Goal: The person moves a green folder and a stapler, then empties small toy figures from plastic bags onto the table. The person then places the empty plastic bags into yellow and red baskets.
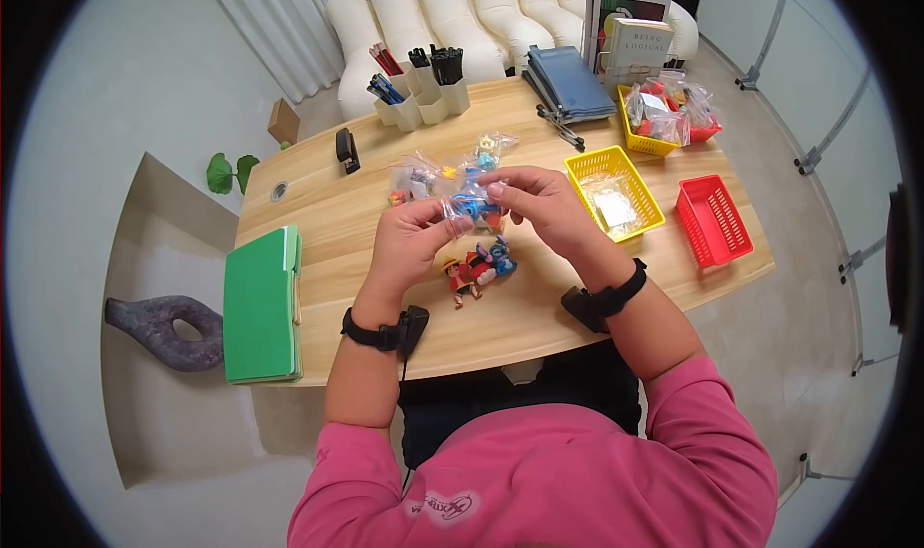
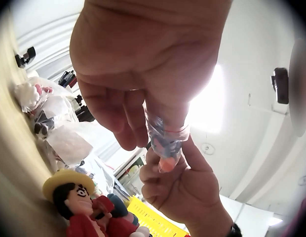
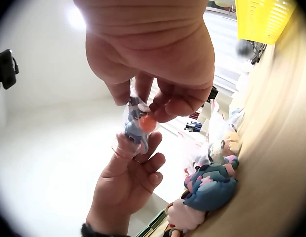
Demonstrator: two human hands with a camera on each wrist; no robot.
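Both hands hold a small clear zip bag point(image 1: 469, 205) above the table, with a blue figurine point(image 3: 133, 129) inside that has an orange round part. My left hand point(image 1: 412, 243) grips the bag at its red-striped end, the thumb against the plastic. From the other side my right hand point(image 1: 547, 209) pinches the bag between thumb and fingers. Below the hands, loose toy figurines lie close together: a straw-hatted one in red point(image 1: 460, 279) and a blue one point(image 1: 500, 256). Beyond the bag, more bagged figurines point(image 1: 416, 177) rest on the wood.
To the right stand a yellow basket point(image 1: 647, 188) holding clear bags, a red basket point(image 1: 729, 223), and a yellow basket point(image 1: 640, 142) of bagged items. A green folder point(image 1: 260, 303) lies left. Farther back are a stapler point(image 1: 347, 151), pen holders point(image 1: 431, 105) and blue folders point(image 1: 573, 84).
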